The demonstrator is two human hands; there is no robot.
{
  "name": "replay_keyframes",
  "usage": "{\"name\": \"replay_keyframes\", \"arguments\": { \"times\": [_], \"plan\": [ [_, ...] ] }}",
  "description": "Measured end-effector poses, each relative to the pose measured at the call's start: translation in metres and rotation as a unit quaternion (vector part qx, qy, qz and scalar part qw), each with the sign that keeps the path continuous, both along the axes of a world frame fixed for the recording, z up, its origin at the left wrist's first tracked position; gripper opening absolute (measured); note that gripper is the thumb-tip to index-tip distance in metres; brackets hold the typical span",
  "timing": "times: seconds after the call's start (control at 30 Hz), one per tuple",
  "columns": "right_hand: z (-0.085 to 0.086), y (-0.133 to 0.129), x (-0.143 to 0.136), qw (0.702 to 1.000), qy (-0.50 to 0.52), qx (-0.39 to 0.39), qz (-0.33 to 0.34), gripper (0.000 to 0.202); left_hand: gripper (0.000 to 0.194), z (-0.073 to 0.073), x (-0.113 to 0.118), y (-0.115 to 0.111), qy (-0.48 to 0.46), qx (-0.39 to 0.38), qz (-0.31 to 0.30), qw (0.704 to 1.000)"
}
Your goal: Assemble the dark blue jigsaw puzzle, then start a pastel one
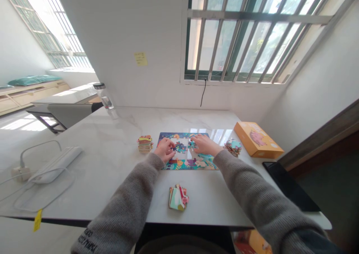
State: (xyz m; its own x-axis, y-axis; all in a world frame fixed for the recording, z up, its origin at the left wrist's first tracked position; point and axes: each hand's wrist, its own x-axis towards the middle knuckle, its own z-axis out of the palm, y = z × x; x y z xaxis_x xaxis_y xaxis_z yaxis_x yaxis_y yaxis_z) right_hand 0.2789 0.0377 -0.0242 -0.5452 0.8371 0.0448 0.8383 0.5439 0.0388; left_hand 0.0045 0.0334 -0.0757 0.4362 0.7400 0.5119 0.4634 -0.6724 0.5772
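Observation:
A jigsaw puzzle board (182, 164) with a colourful sea-blue and floral border lies flat on the white table. Inside its border, a cluster of joined puzzle pieces (181, 147) sits on the pale middle. My left hand (165, 149) rests over the board's left side, fingers loosely bent and apart, fingertips beside the cluster. Over the right side, my right hand (206, 144) has its fingers closed on a blue-green puzzle piece (192, 145), just right of the cluster. My right hand partly covers that piece and the border.
Stacks of puzzle pieces stand left (145, 144), right (233, 146) and in front (178, 198) of the board. An orange box (257, 139) and a black tablet-like slab (288, 185) lie right. A power strip (57, 165) with cables and a bottle (104, 96) are left.

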Motion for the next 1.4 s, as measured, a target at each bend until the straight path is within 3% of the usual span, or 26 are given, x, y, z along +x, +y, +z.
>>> {"name": "replay_keyframes", "arguments": {
  "times": [0.17, 0.4, 0.5, 0.7, 0.9, 1.13, 1.4],
  "plan": [
    [0.013, -0.018, 0.001, 1.0, -0.004, 0.024, -0.02, 0.038, 0.017, 0.001, -0.001, 0.002, 0.005, 0.007, 0.016, 1.0],
    [0.022, -0.083, -0.011, 0.996, -0.005, 0.004, 0.089, 0.033, 0.018, 0.002, -0.003, 0.002, 0.017, 0.014, 0.032, 0.999],
    [0.017, -0.094, -0.013, 0.994, -0.002, -0.004, 0.107, 0.029, 0.019, 0.001, -0.005, 0.003, 0.025, 0.012, 0.029, 0.999],
    [0.005, -0.057, -0.014, 0.989, 0.131, 0.017, 0.069, 0.022, 0.024, 0.002, -0.006, 0.003, 0.053, 0.011, 0.024, 0.998],
    [-0.011, -0.021, -0.038, 0.996, 0.09, -0.009, 0.003, 0.033, 0.032, 0.0, -0.005, 0.004, 0.045, 0.015, 0.069, 0.997],
    [-0.008, -0.017, -0.05, 1.0, 0.021, 0.012, 0.008, 0.025, 0.037, -0.004, -0.006, 0.005, 0.003, -0.002, 0.077, 0.997],
    [0.005, -0.024, -0.037, 0.999, 0.037, 0.026, 0.005, 0.025, 0.044, -0.004, -0.004, 0.009, -0.104, -0.056, 0.132, 0.984]
  ]
}}
